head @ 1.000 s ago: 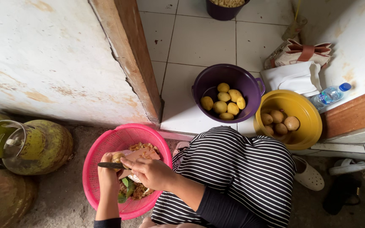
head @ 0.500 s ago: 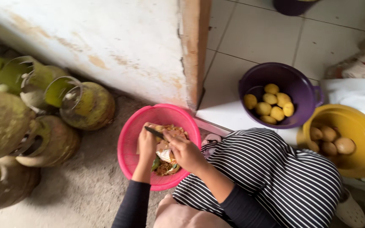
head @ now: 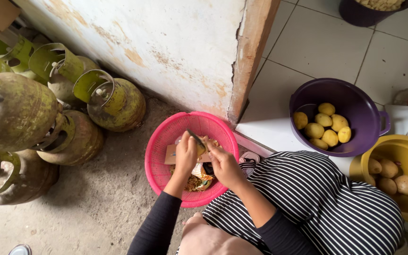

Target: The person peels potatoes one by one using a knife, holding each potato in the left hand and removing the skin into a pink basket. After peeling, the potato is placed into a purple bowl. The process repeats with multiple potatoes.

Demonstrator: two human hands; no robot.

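Both hands have come together over the round pink plastic basket (head: 159,156); the left hand (head: 186,156) now grips a dark-bladed knife (head: 196,140); the right hand (head: 225,166) clasps a small yellow potato (head: 201,149), half peeled by the look of it.

Pink plastic mesh basket (head: 164,141), glossy purple plastic basin (head: 355,101), shiny yellow plastic bowl (head: 404,151), dull worn metal gas cylinders (head: 119,101), rough peeling plaster wall (head: 166,42), smooth floor tiles (head: 308,42), gritty concrete ground (head: 95,203), striped cloth skirt (head: 327,203)

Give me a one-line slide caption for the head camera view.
Left hand with a peeler and right hand peel a potato over a pink basket.
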